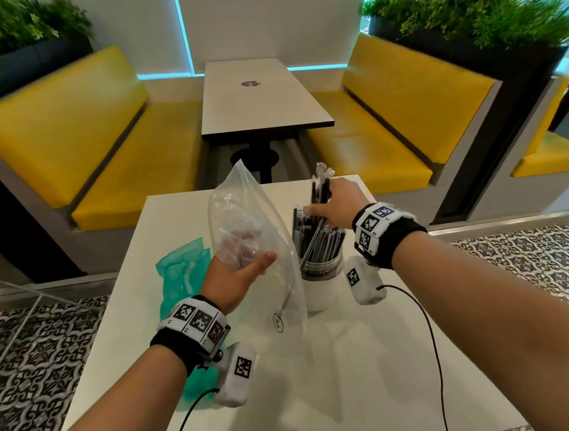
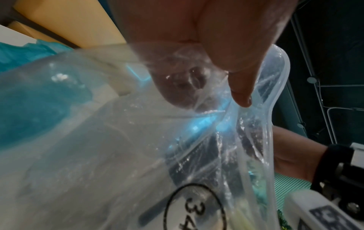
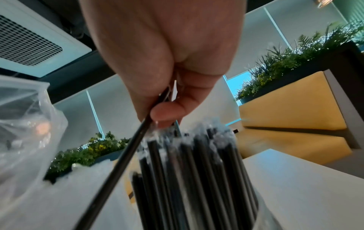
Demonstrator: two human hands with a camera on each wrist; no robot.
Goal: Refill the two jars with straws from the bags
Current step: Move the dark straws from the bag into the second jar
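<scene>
**Straws going into the jar — clear bag nearly spent**

Your right hand (image 1: 335,204) is pinched round a small bunch of wrapped black straws (image 1: 320,186), thumb and fingers closed on them right above the jar (image 1: 321,282), which stands mid-desk and already bristles with straws. The wrist view shows one straw slanting down across the pack below your thumb. Your left hand (image 1: 243,274) holds the clear bag (image 1: 262,251) upright just beside the jar, thumb over the front of the film, fingers showing through it from behind — clamped on the plastic. The bag looks close to empty; one or two dark straws seem to lie low inside.

You're in the loading step, by my read. Next move calls for lowering that bunch straight down into a gap among the standing straws and letting go only once the ends are inside the rim — the jar is crowded, so a slanted entry could snag on the wrappers.

Only one jar is in view; I can't see the second. The teal bag (image 1: 183,269) lies flat at the left of the desk (image 1: 375,362), close to that edge. Room is good in front of you: bare desk toward you, though your wrist cables trail across it.
</scene>
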